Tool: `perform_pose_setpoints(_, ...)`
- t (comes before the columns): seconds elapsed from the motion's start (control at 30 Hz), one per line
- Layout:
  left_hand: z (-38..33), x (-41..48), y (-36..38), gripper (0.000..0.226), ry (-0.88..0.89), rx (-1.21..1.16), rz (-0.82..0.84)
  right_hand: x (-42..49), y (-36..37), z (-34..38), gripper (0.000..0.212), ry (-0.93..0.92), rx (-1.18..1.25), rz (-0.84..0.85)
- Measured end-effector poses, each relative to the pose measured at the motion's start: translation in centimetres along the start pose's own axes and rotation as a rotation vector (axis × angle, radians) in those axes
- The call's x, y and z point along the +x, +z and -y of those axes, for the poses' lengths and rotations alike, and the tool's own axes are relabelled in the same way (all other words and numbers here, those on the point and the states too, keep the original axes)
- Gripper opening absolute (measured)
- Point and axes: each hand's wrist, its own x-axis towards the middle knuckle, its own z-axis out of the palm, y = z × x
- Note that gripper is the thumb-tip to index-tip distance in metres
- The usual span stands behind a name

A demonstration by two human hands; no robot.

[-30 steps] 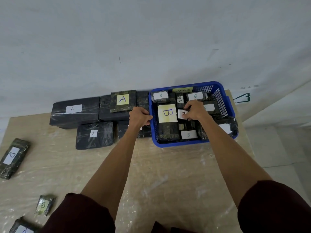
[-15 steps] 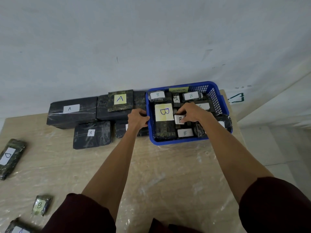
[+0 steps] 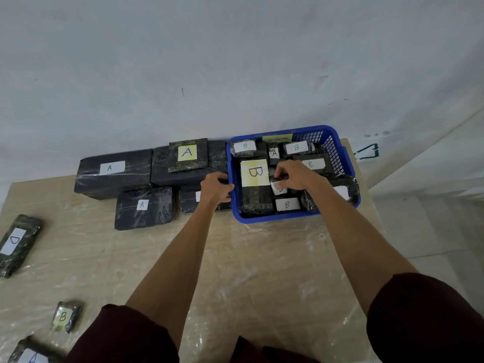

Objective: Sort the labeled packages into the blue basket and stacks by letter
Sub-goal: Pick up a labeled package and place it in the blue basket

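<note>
The blue basket (image 3: 337,155) stands at the table's far right, full of dark wrapped packages, mostly labelled B, one labelled A (image 3: 274,153). My left hand (image 3: 214,188) grips the basket's left rim. Inside the basket, my right hand (image 3: 293,175) pinches a small white-labelled package (image 3: 279,188); its letter is partly hidden. To the left of the basket lie several dark A packages (image 3: 112,171) in a group, one with a yellow A label (image 3: 187,152) on top.
Along the table's left edge lie a D package (image 3: 15,243), a small B package (image 3: 64,316) and another package (image 3: 28,355) cut off by the frame. A wall stands behind the table. The table's right edge drops to the floor beside the basket.
My right hand has shifted slightly left inside the basket, still on the small labelled package. My left hand stays on the rim.
</note>
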Motion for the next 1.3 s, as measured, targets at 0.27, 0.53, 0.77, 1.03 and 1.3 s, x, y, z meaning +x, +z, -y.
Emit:
perform_pose_setpoints(0.27, 0.3, 0.0, -0.3, 0.035, 0.014, -0.026, 0.026, 0.0, -0.6, -0.1, 0.023, 0.043, 0.051, -0.032)
perform_pose_setpoints(0.53, 0.4, 0.1, -0.2, 0.033, -0.001, -0.031, 0.029, 0.0, -0.7, -0.2, 0.022, 0.066, 0.089, -0.117)
perform_pose_setpoints(0.77, 0.4, 0.1, -0.2, 0.033, -0.011, -0.037, 0.030, 0.1, -0.9, -0.2, 0.016, 0.085, 0.066, 0.038)
perform_pose_setpoints(1.03, 0.4, 0.2, -0.2, 0.035, -0.015, -0.030, 0.028, 0.1, 0.5, 0.8, 0.029, 0.103, -0.075, 0.038)
perform_pose_setpoints(1.3, 0.6, 0.2, -0.2, 0.028, -0.006, -0.030, 0.024, -0.4, 0.0, 0.9, 0.028, 0.091, -0.091, 0.038)
